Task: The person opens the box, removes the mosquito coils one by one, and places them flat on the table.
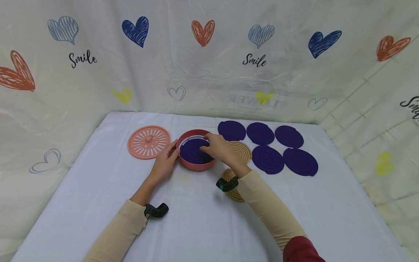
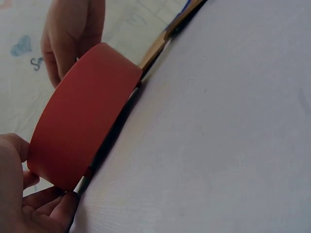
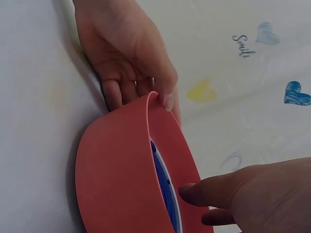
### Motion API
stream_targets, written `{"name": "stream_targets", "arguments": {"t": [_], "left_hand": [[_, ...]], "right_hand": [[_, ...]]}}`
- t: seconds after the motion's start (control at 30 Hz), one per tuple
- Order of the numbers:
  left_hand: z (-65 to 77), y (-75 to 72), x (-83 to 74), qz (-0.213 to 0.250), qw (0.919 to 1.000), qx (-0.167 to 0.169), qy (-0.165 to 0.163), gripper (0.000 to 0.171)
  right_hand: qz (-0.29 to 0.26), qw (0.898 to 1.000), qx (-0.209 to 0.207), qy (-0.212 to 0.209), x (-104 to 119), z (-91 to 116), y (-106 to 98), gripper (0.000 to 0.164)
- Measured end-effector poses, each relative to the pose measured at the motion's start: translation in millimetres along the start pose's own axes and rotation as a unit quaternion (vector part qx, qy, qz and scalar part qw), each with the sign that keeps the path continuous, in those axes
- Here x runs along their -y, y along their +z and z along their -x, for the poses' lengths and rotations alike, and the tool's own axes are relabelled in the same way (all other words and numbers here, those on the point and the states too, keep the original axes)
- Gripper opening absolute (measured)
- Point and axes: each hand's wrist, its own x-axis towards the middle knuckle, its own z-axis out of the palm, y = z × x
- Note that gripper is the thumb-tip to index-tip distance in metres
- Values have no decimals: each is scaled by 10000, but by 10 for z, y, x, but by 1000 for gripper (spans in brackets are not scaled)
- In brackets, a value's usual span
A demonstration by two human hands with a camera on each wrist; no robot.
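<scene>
A round red mosquito coil holder (image 1: 198,167) sits on the table, and a dark purple mosquito coil (image 1: 194,153) lies inside it. My left hand (image 1: 163,163) grips the holder's left side; in the right wrist view its thumb hooks over the rim while the other fingers are outside the wall. Over the right part of the holder, my right hand (image 1: 220,146) reaches down with thumb and fingers apart. Its thumb (image 3: 192,195) is extended inside, close to a pale ring (image 3: 170,187) around the coil.
Left of the holder lies its slotted pink-red lid (image 1: 148,139). Several dark purple coils (image 1: 267,159) are laid out at the back right. One tan coil (image 1: 241,150) is partly behind the right hand, another (image 1: 234,194) under the right wrist. A patterned curtain (image 1: 209,80) hangs behind the table.
</scene>
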Motion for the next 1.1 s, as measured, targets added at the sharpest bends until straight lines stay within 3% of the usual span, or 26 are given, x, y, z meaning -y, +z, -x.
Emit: {"name": "stream_targets", "arguments": {"t": [0.47, 1.1], "left_hand": [[0, -5, -3, -79, 10000, 0, 48, 53], [-3, -4, 2, 28, 9999, 27, 129, 53]], "right_hand": [[541, 9985, 99, -43, 43, -52, 79, 50], [448, 9984, -171, -308, -3, -60, 126, 45]]}}
